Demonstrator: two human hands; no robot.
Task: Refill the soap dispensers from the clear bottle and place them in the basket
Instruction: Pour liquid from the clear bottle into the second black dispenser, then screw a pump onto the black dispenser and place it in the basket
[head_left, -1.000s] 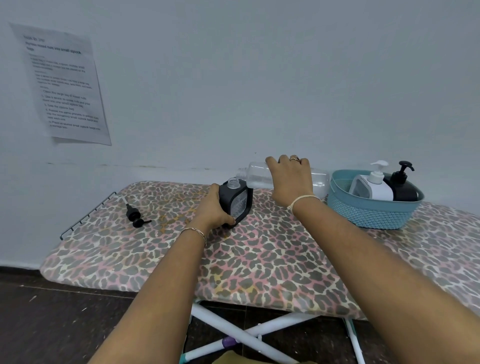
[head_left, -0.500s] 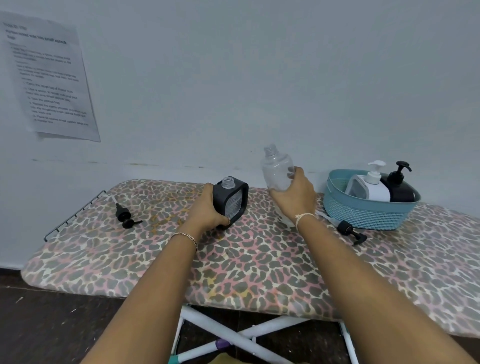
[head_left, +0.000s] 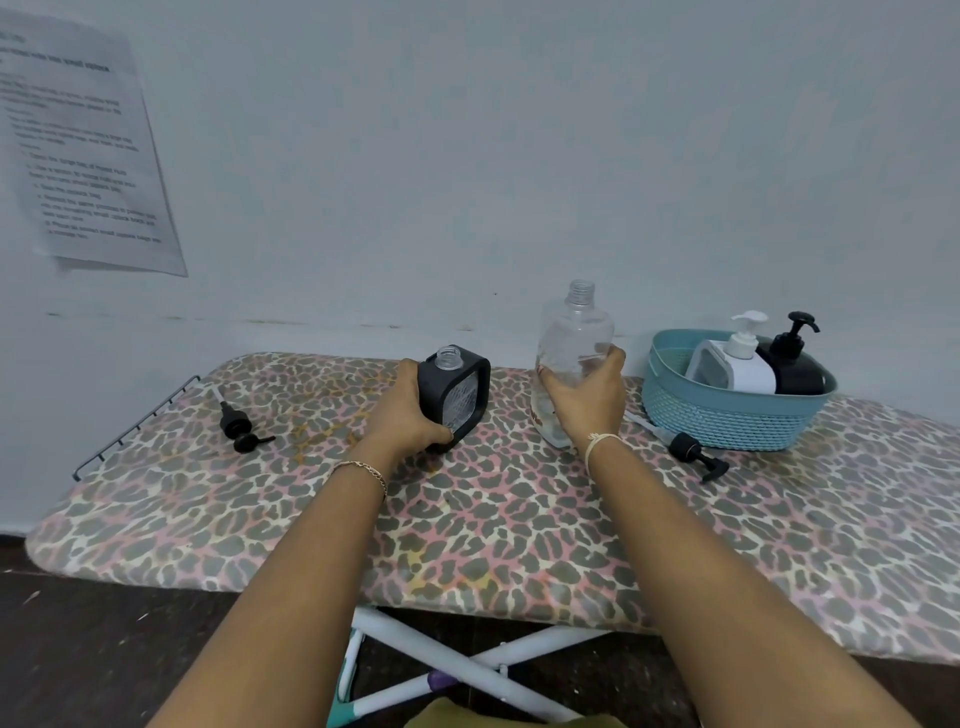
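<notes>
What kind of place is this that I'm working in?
Likely a makeshift workstation in a plain room: a leopard-print ironing board serves as the table, beside a bare painted wall with a printed instruction sheet stuck on it.

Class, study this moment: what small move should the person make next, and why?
Probably let go of the clear bottle, held upright in the right hand, and fetch the pump at the left: the black dispenser in the left hand has an open neck, and that pump lies loose on the board.
</notes>
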